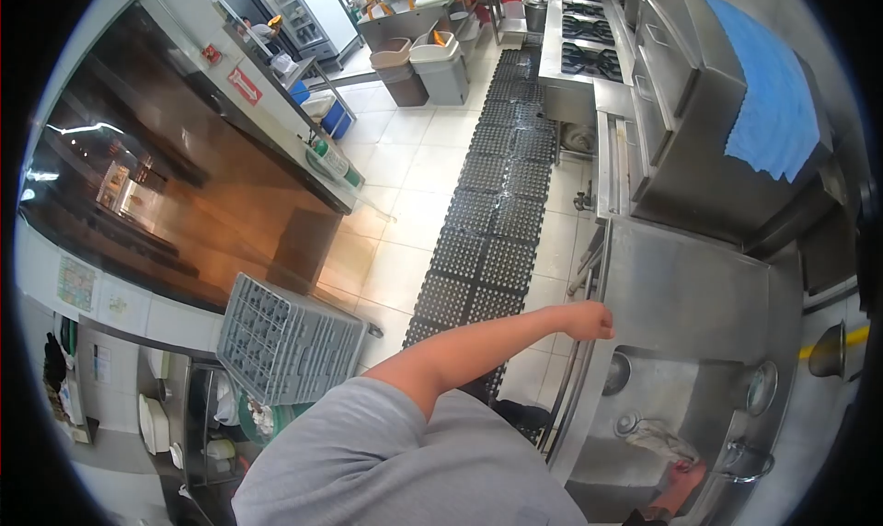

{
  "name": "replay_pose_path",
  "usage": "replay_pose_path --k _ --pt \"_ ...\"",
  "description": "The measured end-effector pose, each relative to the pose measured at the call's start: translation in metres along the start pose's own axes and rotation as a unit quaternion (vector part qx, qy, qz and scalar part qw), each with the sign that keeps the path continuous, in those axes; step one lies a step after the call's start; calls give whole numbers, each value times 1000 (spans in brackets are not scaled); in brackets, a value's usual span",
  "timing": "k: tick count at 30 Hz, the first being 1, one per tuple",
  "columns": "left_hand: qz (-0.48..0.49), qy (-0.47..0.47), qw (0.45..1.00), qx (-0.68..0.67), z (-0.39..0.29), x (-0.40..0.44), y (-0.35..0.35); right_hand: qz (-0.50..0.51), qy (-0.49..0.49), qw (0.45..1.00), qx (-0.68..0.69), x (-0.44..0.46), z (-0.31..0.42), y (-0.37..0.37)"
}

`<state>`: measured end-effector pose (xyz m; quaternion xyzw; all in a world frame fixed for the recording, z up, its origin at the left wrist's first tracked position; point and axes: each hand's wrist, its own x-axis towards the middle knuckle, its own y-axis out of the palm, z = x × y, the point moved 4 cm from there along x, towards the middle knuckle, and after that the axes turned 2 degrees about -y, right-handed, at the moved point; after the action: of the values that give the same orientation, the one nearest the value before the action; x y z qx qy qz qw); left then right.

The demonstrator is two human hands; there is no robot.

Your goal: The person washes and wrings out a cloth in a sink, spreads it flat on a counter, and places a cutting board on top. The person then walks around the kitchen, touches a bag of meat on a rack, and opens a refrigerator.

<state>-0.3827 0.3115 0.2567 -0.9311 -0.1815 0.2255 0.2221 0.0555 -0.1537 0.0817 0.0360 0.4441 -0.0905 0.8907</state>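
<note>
My left hand (589, 321) is closed over the near edge of the steel sink counter (685, 282), with nothing visible in it. Low in the sink basin (598, 471), my right hand (682, 485) has its fingers curled at the end of a pale, crumpled, cloth-like thing (664, 440); what it holds is too small to make out. A small round metal piece (627, 423) lies at the other end of the pale thing. Round metal bowls (761, 386) (616, 374) are at both sides of the basin. A curved metal fitting (747, 463) is beside my right hand.
Stacked grey racks (294, 342) stand behind on the left. A black rubber mat (487, 204) runs along the floor towards stove burners (589, 34). A blue cloth (763, 85) hangs over steel equipment. Bins (440, 71) and another person (267, 31) are farther off.
</note>
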Motion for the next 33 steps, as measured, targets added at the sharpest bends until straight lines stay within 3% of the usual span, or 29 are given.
replay_pose_path --k 7,19,23,26,28,29,31,33 --pt "0 8 1000 8 -30 11 18 39 -132 978 -159 -19 17 -11" --pt "18 23 998 49 -63 19 43 10 -40 985 -169 -5 22 -26" --pt "31 11 998 53 -69 18 48 -13 -66 981 -180 -25 23 -22" --pt "35 19 997 60 -71 17 55 23 -85 972 -217 -28 26 -18" --pt "38 13 998 52 -75 15 58 57 -131 919 -368 -38 33 -11" --pt "39 13 998 54 -75 15 60 130 -254 831 -478 -6 38 -10" --pt "46 -1 997 55 -70 20 69 145 -547 536 -626 69 45 -19" --pt "72 10 996 57 -63 34 82 99 -514 512 -681 18 50 -9"
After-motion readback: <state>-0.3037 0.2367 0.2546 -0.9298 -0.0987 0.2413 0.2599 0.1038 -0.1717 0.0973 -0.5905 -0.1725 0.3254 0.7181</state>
